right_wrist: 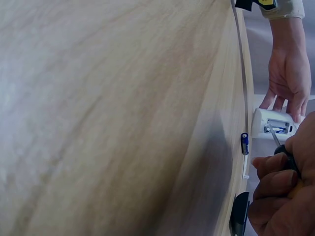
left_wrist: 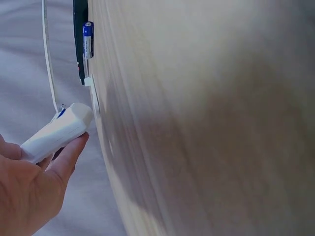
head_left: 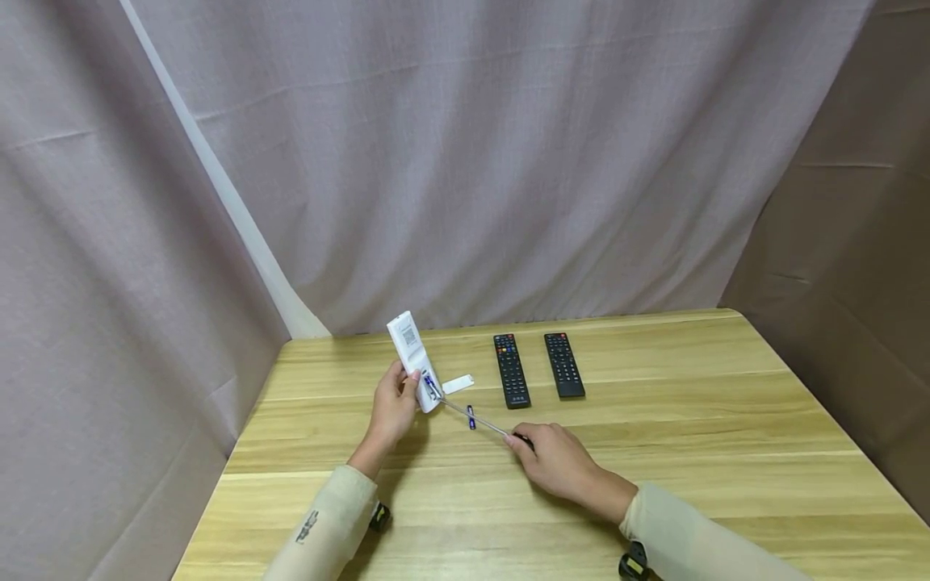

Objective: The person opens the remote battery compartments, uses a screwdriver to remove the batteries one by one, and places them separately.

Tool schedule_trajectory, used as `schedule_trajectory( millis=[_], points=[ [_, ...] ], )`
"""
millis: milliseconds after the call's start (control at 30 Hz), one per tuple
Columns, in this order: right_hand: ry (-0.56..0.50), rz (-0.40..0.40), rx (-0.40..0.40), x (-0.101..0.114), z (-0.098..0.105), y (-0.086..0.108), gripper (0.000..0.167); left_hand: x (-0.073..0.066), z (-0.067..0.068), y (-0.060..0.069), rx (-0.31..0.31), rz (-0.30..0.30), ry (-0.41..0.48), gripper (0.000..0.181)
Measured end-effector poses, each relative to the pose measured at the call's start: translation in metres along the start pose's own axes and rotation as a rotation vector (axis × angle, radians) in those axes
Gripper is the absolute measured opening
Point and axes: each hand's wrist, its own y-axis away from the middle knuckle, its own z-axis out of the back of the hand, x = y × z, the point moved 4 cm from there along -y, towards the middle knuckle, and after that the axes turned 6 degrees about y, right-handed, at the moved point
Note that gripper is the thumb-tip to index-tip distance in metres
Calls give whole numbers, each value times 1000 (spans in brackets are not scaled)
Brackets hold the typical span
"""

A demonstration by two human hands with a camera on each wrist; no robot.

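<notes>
White, smooth plastic makes up the slim remote [head_left: 412, 351], held above the wood-grained tabletop [head_left: 726, 420], its long axis running away and slightly left from its near end. The left hand [head_left: 395, 410] grips it with thumb and fingers; the right hand [head_left: 559, 462] curls round the handle of a screwdriver [head_left: 490, 426], whose thin, straight metal shaft points left and away into the uncovered battery compartment [right_wrist: 279, 124]. Nearby lie a cylindrical loose battery [head_left: 472, 424] and a flat white cover [head_left: 458, 384].

Battery [right_wrist: 281, 130] seemingly in remote [head_left: 408, 336], cover [head_left: 458, 384] right
</notes>
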Motion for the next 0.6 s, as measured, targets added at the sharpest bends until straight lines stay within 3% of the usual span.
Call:
schedule_trajectory(
  millis=[600],
  points=[
    [34,-36,6,-2,-1,0,20,1,2,0,-6,-11,-5,36]
  ],
)
